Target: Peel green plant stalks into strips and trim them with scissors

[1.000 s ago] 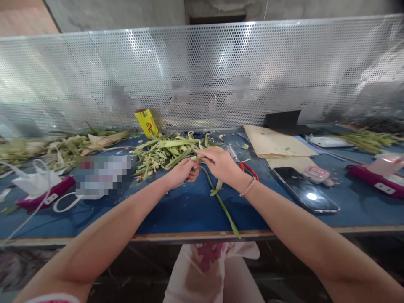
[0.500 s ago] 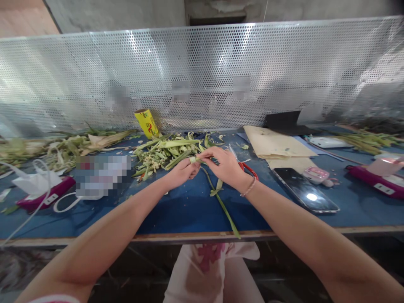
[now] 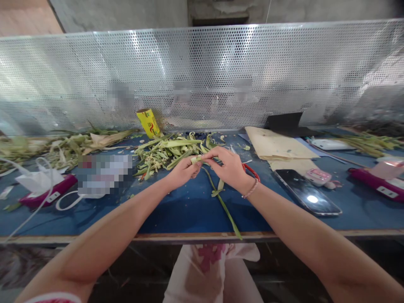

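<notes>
Head view shows a left hand [image 3: 184, 172] and right hand [image 3: 226, 167] pinching a pale green piece [image 3: 195, 160] beside heaped greenery [image 3: 168, 149] on a blue table [image 3: 186, 214].

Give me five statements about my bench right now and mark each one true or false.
1. The left hand holds a pale-green plant piece. True.
2. The smartphone lies screen down. False: the smartphone lies screen up.
3. The yellow tube is behind the leafy green heap. True.
4. The red handles lie beside the left hand. False: the red handles lie beside the right hand.
5. The green stalk reaches the near edge of the table. True.
</notes>
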The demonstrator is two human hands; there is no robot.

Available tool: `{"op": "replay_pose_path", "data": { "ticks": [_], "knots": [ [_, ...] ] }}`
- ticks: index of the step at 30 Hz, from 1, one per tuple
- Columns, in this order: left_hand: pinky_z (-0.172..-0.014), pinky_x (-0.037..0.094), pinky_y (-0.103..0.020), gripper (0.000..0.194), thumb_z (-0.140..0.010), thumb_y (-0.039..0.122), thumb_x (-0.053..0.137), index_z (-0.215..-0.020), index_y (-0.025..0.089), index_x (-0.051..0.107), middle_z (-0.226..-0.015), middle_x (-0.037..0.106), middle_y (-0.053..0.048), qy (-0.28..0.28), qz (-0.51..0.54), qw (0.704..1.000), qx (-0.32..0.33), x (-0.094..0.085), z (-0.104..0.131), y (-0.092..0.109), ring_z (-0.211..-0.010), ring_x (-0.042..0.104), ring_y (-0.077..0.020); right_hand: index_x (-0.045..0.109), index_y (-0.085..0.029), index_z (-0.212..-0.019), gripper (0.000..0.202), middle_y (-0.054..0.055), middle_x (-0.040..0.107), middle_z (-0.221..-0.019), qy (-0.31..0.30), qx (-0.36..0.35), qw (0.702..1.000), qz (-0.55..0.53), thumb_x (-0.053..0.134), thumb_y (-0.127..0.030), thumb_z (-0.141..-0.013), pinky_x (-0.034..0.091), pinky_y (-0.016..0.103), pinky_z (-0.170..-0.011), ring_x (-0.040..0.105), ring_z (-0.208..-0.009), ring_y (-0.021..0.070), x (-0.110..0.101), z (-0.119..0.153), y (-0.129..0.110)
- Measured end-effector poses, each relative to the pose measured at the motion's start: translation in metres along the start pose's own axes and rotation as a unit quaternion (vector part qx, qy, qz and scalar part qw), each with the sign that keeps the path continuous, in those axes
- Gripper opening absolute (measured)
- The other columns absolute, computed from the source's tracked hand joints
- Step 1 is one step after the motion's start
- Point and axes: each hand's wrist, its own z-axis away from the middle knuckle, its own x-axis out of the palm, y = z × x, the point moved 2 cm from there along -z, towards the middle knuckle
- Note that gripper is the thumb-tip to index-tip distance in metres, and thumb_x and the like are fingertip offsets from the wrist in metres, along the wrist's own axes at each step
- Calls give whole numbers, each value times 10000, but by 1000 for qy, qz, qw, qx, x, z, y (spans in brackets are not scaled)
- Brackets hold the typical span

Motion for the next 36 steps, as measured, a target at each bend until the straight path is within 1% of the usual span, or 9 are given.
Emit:
{"op": "replay_pose_path", "data": {
  "ticks": [2,6,10,16,19,24,30,33,36],
  "knots": [
    [-388,189,-195,397,-692,531,504,-605,172,359,-438,231,101,-10,40,999,-12,1,-1,-1,-375,193,-25,569,-229,-749,98,1,641,-763,-2,12,1000,-4,497,-165,-770,469,299,-703,590,-747,141,0,-1,0],
    [-380,193,-190,358,-710,480,521,-646,135,452,-404,245,106,-32,66,997,-12,2,-1,-2,-355,202,-17,575,-220,-755,142,2,644,-778,-6,29,999,-21,486,-109,-755,466,287,-707,594,-764,137,1,-1,2],
    [-373,190,-179,338,-716,451,532,-641,132,449,-404,232,113,-36,97,994,-34,5,0,-2,-346,188,-6,579,-214,-742,152,3,645,-766,-14,28,999,-25,491,-90,-745,462,280,-707,596,-770,137,2,-2,5],
    [-362,178,-171,303,-708,403,555,-628,134,442,-405,201,117,-49,149,986,-63,5,-1,-3,-339,165,-3,585,-215,-760,145,-3,652,-767,-34,-2,999,-28,496,-101,-756,458,268,-697,593,-760,128,3,-2,9],
    [-360,163,-169,282,-697,379,572,-633,123,473,-404,188,119,-49,160,983,-82,3,-1,-4,-338,154,-2,591,-215,-780,152,-7,653,-755,-36,-34,998,-24,486,-105,-770,458,260,-707,590,-752,118,4,-3,11],
    [-373,155,-173,273,-677,364,600,-698,99,536,-416,176,120,-52,159,983,-72,1,-1,-4,-353,144,-2,596,-208,-785,172,-6,653,-743,-11,-51,998,-16,464,-97,-782,468,246,-696,590,-723,108,4,-2,11],
    [-387,156,-179,245,-698,344,584,-688,103,542,-426,175,114,-56,151,984,-83,2,1,-2,-366,149,-5,600,-215,-815,210,-2,638,-709,-41,-94,995,-9,420,-107,-807,471,264,-714,585,-758,119,4,-1,9],
    [-399,164,-184,241,-722,343,559,-695,103,542,-431,182,110,-54,138,985,-84,2,1,-4,-377,151,-8,594,-219,-866,223,4,635,-737,-75,-73,994,-21,406,-112,-813,469,278,-728,580,-783,125,4,-1,11],
    [-412,176,-190,249,-750,355,525,-713,110,535,-447,187,104,-64,126,987,-72,1,-1,-7,-390,164,-15,572,-222,-921,218,10,633,-832,-109,-4,991,-82,419,-119,-805,478,266,-698,585,-768,117,6,-1,13]
  ]
}}
